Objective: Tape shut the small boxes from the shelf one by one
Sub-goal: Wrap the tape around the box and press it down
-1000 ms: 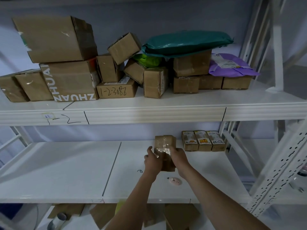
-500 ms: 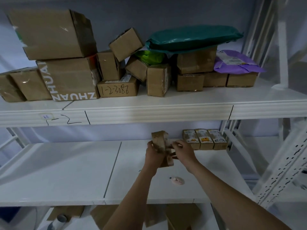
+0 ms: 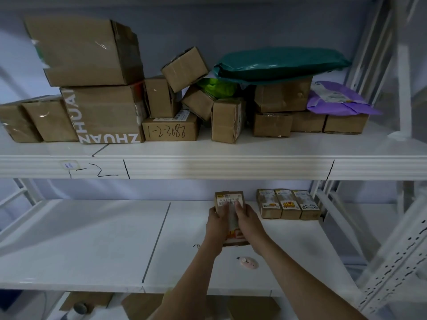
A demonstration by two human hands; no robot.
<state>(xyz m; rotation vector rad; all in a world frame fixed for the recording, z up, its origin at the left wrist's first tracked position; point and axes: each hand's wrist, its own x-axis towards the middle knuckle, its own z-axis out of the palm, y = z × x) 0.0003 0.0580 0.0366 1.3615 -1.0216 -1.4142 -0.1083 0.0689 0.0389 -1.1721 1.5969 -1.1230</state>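
A small brown box (image 3: pixel 229 202) with a white printed label on top is held above the lower shelf (image 3: pixel 92 239), between both hands. My left hand (image 3: pixel 216 224) grips its left side, and my right hand (image 3: pixel 246 219) grips its right side with fingers lying over the top. A strip of clear tape runs down the box between the hands. Three small labelled boxes (image 3: pixel 288 204) stand in a row to the right, at the back of the same shelf. A small pink cutter (image 3: pixel 248 262) lies on the shelf in front of the held box.
The upper shelf (image 3: pixel 208 167) is crowded with brown cartons, a green mailer (image 3: pixel 277 63) and a purple mailer (image 3: pixel 339 100). White perforated uprights (image 3: pixel 392 262) stand at the right. Flat cardboard pieces lie on the level below.
The box was turned in my hands, from a taped face through an edge-on tilt, so its labelled face points up now. My right hand went from the box's end to its right side.
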